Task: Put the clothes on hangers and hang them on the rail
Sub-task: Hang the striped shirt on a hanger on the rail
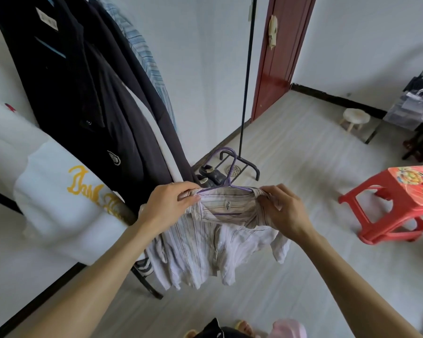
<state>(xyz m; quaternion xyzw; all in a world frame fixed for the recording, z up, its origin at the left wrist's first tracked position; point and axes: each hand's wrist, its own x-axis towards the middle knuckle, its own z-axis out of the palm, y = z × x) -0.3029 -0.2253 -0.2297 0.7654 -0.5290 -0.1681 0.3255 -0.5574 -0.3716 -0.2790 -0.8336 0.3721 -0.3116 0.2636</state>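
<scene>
A pale striped shirt hangs in front of me on a purple hanger whose hook points up and away. My left hand pinches the shirt's left shoulder over the hanger arm. My right hand grips the right shoulder and collar. The hanger's lower bar shows inside the open collar. The rail itself is out of view above; its black upright pole stands behind the shirt.
Dark jackets, a blue striped shirt and a white garment with yellow lettering hang at the left. Black shoes sit on the rack's base. A red plastic stool stands at the right, a small white stool farther back.
</scene>
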